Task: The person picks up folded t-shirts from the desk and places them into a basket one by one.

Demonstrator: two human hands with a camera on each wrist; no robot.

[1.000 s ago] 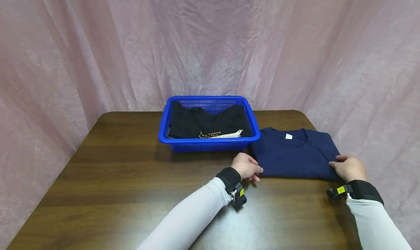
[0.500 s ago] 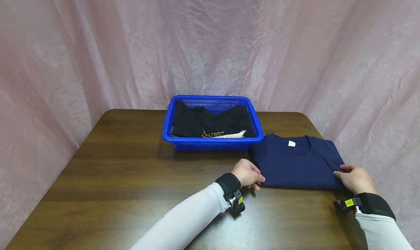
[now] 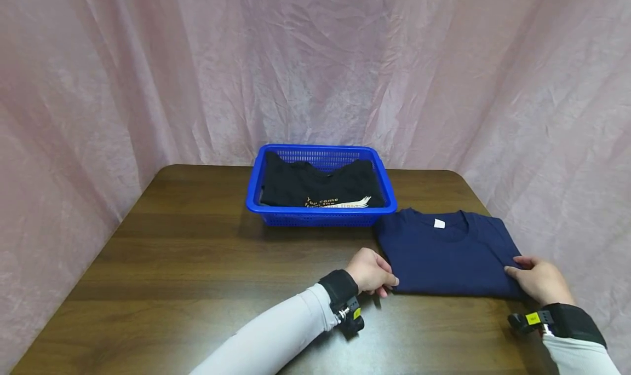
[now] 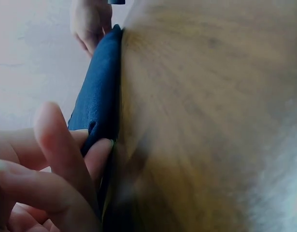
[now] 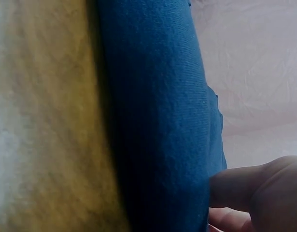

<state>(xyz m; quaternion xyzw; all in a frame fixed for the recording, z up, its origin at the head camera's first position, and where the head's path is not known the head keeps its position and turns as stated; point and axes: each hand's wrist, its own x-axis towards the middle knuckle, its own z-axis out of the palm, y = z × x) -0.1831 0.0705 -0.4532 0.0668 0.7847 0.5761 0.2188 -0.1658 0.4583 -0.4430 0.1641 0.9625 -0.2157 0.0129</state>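
Observation:
A navy T-shirt [image 3: 451, 260], folded to a neat rectangle with its neckline and white label at the far side, lies on the right of the table. My left hand [image 3: 372, 272] pinches its near left corner; in the left wrist view a fold of the cloth [image 4: 97, 92] sits between thumb and finger. At the shirt's right side, my right hand [image 3: 542, 282] grips the edge, thumb on the cloth. From the right wrist, the thumb [image 5: 235, 186] presses against the shirt's rounded edge [image 5: 158, 116], and the other fingers are partly hidden behind it.
Behind the shirt and to its left stands a blue plastic basket [image 3: 320, 211] holding a folded black T-shirt [image 3: 322, 183] with printed lettering. The shirt's far left corner meets the basket's near right corner in the head view. A pink curtain [image 3: 315, 63] hangs behind the wooden table [image 3: 187, 243].
Both hands have drawn the navy T-shirt toward me, so more of it shows clear of the basket. The basket stays in place; the head view has shifted slightly.

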